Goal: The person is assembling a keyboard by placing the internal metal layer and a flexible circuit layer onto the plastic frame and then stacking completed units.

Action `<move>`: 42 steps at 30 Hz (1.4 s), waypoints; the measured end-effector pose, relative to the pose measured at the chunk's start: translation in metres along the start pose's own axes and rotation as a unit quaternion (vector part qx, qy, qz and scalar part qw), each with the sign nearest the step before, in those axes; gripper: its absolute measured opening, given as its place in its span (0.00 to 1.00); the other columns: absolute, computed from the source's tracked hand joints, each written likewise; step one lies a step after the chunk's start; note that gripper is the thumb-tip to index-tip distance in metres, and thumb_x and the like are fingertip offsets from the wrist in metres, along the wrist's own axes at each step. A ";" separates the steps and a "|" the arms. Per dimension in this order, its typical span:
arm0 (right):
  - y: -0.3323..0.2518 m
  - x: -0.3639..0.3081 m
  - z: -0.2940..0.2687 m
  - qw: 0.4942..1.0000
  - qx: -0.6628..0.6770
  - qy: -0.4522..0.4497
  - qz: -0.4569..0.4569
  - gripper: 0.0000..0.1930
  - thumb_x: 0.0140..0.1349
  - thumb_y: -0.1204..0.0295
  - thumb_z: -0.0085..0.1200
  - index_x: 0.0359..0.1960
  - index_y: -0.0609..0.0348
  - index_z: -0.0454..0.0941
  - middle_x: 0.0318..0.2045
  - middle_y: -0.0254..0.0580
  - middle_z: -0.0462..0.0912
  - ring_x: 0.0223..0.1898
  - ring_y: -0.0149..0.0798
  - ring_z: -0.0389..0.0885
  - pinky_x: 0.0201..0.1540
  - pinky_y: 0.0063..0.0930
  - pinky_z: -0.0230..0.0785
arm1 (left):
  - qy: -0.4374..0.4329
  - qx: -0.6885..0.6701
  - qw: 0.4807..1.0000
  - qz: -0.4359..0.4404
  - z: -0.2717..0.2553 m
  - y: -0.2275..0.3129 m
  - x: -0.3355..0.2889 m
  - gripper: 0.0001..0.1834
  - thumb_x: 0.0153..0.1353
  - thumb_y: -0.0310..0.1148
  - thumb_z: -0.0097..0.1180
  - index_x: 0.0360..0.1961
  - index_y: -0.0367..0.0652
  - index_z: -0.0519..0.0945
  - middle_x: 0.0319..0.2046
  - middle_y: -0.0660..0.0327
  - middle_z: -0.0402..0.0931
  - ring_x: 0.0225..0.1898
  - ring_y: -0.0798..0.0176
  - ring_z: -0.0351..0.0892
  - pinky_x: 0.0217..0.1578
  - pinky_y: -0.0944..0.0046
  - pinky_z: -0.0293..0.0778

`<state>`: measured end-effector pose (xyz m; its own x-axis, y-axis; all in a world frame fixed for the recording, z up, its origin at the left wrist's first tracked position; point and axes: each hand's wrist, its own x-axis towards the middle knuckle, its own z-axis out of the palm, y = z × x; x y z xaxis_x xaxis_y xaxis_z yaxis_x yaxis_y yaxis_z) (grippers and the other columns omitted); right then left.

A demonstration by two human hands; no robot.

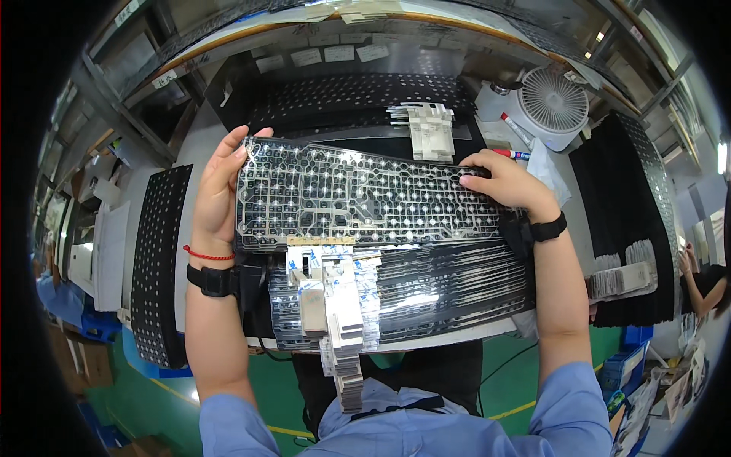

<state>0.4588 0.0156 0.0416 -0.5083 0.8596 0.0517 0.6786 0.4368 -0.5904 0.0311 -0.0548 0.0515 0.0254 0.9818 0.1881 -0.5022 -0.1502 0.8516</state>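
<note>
A keyboard membrane sheet (365,198), see-through with silvery circuit lines and rows of small dots over black, is held tilted up in front of me. My left hand (218,179) grips its upper left edge, thumb towards the front and other fingers partly hidden. At the upper right edge, my right hand (506,183) closes on the sheet with its fingertips over the rim. A tail strip (321,241) runs along the sheet's lower edge. Just below lies a fanned stack of similar membrane sheets (449,286), their whitish connector tails (343,305) hanging over the table's near edge.
Behind the held sheet, more dark dotted sheets (335,103) lie with a bundle of pale tails (432,131). A white fan (553,103) and markers (512,154) stand at the back right. Dark stacks flank me at left (161,259) and right (620,221). Overhead runs a shelf (365,27).
</note>
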 end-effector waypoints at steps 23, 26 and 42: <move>-0.012 -0.011 -0.023 0.995 0.100 -0.008 0.026 0.18 0.65 0.69 0.58 0.54 0.64 0.76 0.40 0.38 0.82 0.45 0.32 0.80 0.51 0.25 0.71 | 0.002 -0.054 0.984 -0.172 -0.009 -0.012 0.004 0.18 0.67 0.22 0.43 0.57 0.31 0.70 0.51 0.47 0.78 0.46 0.58 0.83 0.48 0.62 0.81; -0.021 -0.022 -0.040 0.988 0.150 0.032 0.032 0.20 0.65 0.70 0.58 0.56 0.63 0.74 0.45 0.39 0.80 0.48 0.31 0.78 0.53 0.26 0.71 | -0.001 -0.005 0.988 -0.156 0.014 -0.007 -0.001 0.19 0.66 0.21 0.44 0.58 0.31 0.67 0.57 0.45 0.73 0.48 0.57 0.82 0.50 0.60 0.81; -0.055 -0.009 0.014 0.992 0.055 -0.031 -0.111 0.29 0.64 0.63 0.59 0.63 0.65 0.67 0.60 0.55 0.71 0.64 0.47 0.68 0.66 0.34 0.59 | -0.086 0.004 0.984 -0.155 0.019 -0.021 -0.003 0.24 0.64 0.20 0.50 0.61 0.31 0.62 0.64 0.45 0.66 0.57 0.55 0.76 0.58 0.59 0.74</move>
<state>0.4183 -0.0204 0.0625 -0.6726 0.7263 0.1418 0.4869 0.5786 -0.6543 0.0576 -0.0570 0.0423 0.3223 0.9466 -0.0016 -0.4403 0.1514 0.8850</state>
